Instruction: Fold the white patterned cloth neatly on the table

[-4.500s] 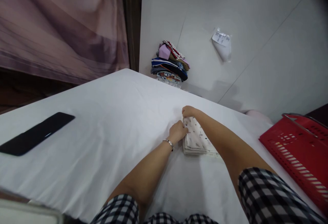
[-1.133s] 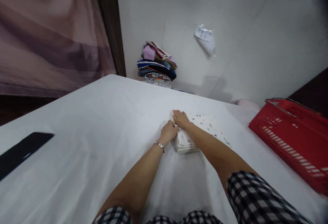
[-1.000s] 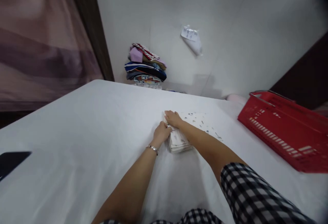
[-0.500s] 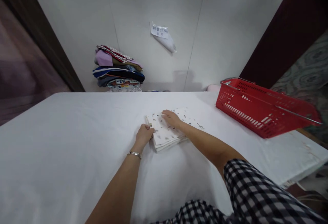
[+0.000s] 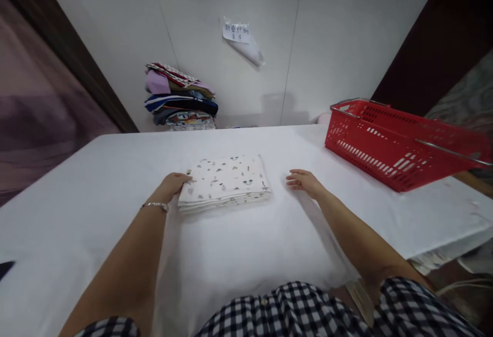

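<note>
Folded white cloth printed with small grey and green motifs lies in a neat rectangular, layered block on the white-covered table, in front of the person. At its left edge is the left hand, touching the fabric — whether its fingers pinch the layers, I cannot tell. The right hand is spread loosely, holding nothing, just beyond the right edge and apart from it. Farther right sits a red perforated plastic basket with metal handles — well apart from the cloth.
</note>
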